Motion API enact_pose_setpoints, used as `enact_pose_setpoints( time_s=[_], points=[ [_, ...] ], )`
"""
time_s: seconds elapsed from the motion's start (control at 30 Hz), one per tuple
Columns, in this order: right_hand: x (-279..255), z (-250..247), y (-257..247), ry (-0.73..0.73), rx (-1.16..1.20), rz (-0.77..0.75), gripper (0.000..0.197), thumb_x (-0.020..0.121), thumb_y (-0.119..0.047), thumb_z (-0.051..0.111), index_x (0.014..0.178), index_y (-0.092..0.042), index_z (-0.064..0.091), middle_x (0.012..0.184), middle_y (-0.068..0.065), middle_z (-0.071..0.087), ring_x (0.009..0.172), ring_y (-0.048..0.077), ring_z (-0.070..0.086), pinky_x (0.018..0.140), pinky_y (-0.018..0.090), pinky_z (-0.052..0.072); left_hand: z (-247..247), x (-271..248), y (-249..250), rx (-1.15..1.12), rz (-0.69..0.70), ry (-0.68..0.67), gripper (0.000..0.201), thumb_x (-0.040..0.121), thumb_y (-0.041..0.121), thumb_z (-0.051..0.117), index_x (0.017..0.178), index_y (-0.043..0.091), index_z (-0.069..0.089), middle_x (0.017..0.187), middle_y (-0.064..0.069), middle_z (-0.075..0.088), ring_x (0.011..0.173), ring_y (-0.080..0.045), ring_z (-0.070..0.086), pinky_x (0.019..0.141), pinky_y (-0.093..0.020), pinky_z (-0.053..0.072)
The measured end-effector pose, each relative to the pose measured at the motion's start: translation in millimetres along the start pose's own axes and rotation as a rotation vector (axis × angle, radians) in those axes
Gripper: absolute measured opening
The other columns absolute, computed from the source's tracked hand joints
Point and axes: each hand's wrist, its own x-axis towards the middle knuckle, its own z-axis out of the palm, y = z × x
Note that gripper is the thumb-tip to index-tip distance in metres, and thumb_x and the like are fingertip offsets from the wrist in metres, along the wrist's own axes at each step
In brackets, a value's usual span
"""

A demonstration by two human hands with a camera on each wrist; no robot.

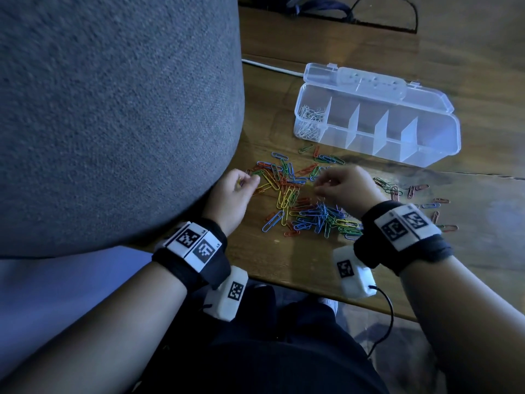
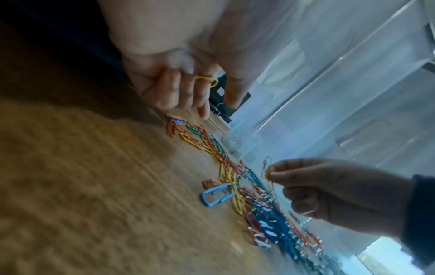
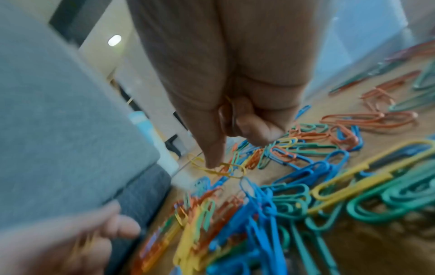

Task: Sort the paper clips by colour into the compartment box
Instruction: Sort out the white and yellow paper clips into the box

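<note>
A pile of coloured paper clips (image 1: 301,200) lies on the wooden table (image 1: 483,251). Behind it stands the clear compartment box (image 1: 437,155), lid open, with pale clips (image 1: 309,120) in its leftmost compartment and the other compartments bare. My left hand (image 1: 250,180) hovers at the pile's left edge, its curled fingers holding a yellow clip (image 2: 207,81). My right hand (image 1: 324,186) is over the middle of the pile and pinches a yellow clip (image 2: 268,173). In the right wrist view its forefinger (image 3: 212,161) reaches down to another yellow clip (image 3: 219,170) on the table.
A big grey upholstered cushion (image 1: 113,109) fills the left side, right against my left hand. Loose clips (image 1: 420,191) are strewn right of the pile. A white cable (image 1: 270,66) runs behind the box. The table's near edge (image 1: 284,281) is by my wrists.
</note>
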Motion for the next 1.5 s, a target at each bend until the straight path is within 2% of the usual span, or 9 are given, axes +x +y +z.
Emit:
enact_pose_setpoints(
  time_s=[0.17,0.4,0.57,0.73,0.93,1.1,1.3,1.4,1.5],
  points=[
    [-12.8,-8.1,4.1,-0.112,0.770,0.135,0.013,0.074,0.000,0.066,0.067,-0.009,0.059,0.049,-0.002,0.048,0.043,0.008,0.039,0.055,0.026,0.033,6.5,7.0,9.0,0.381,0.073,0.000,0.013,0.086,0.022,0.063,0.090,0.011,0.066,0.060,0.004,0.049,0.063,-0.021,0.053,0.057,-0.026,0.035],
    [-23.0,-8.1,1.0,-0.270,1.510,0.179,0.012,0.045,-0.014,0.053,0.054,-0.010,0.046,0.064,0.005,0.042,0.056,0.017,0.045,0.052,0.022,0.045,22.0,20.9,21.7,0.593,0.044,-0.025,0.009,0.084,0.021,0.059,0.084,0.016,0.065,0.089,-0.001,0.067,0.085,-0.021,0.061,0.068,-0.027,0.046],
    [-16.2,-0.9,-7.6,-0.204,1.280,0.231,0.008,0.070,-0.009,0.042,0.067,-0.010,0.050,0.065,0.003,0.044,0.050,0.013,0.042,0.043,0.017,0.034,24.7,25.2,20.2,0.638,0.053,-0.085,0.018,0.090,0.017,0.051,0.085,0.007,0.065,0.089,-0.007,0.068,0.082,-0.024,0.061,0.064,-0.030,0.044],
    [-5.7,9.8,1.5,0.157,0.240,0.125,0.010,0.081,-0.011,0.060,0.075,-0.016,0.066,0.075,0.004,0.065,0.066,0.020,0.061,0.055,0.027,0.050,18.6,18.5,15.9,0.476,0.198,-0.092,0.007,0.090,0.015,0.055,0.086,0.009,0.057,0.080,-0.001,0.051,0.074,-0.016,0.045,0.063,-0.024,0.028],
    [-4.1,18.6,9.1,0.033,-0.402,-0.007,0.023,0.088,-0.021,0.051,0.107,-0.030,0.062,0.094,0.003,0.065,0.083,0.026,0.060,0.065,0.028,0.045,15.4,4.1,15.7,0.128,0.192,-0.056,0.007,0.093,0.015,0.053,0.087,0.016,0.049,0.066,0.003,0.046,0.059,-0.012,0.040,0.056,-0.027,0.029],
    [9.7,15.2,1.0,-0.105,-0.521,-0.012,0.022,0.091,-0.013,0.046,0.108,-0.012,0.059,0.106,0.009,0.064,0.096,0.028,0.059,0.071,0.030,0.044,21.7,6.8,18.1,-0.146,0.011,-0.121,0.023,0.097,0.009,0.042,0.111,0.014,0.059,0.077,0.008,0.049,0.065,-0.003,0.041,0.067,-0.022,0.035],
    [6.3,8.8,-7.3,-0.195,-0.592,-0.034,0.016,0.091,-0.024,0.048,0.090,-0.010,0.055,0.086,0.004,0.055,0.080,0.022,0.052,0.066,0.031,0.044,28.5,17.0,37.3,-0.367,-0.189,-0.135,0.029,0.099,0.011,0.037,0.076,0.021,0.053,0.067,0.004,0.045,0.060,-0.007,0.047,0.050,-0.017,0.039],
    [1.0,-1.5,-1.1,-0.095,-0.251,0.013,0.028,0.089,-0.023,0.051,0.063,-0.013,0.050,0.059,0.000,0.049,0.054,0.017,0.045,0.048,0.024,0.037,28.3,22.6,50.1,-0.519,-0.320,-0.201,0.026,0.101,0.017,0.035,0.080,0.019,0.048,0.065,0.002,0.045,0.045,-0.006,0.053,0.037,-0.016,0.042],
    [-0.2,-28.3,3.2,-0.017,0.588,0.184,0.027,0.090,-0.008,0.040,0.065,-0.010,0.045,0.052,0.000,0.044,0.044,0.016,0.037,0.037,0.016,0.027,30.7,39.4,64.4,-0.469,-0.277,-0.224,0.022,0.100,0.016,0.039,0.080,0.019,0.049,0.062,0.003,0.040,0.039,-0.005,0.039,0.035,-0.011,0.028]
  ],
)
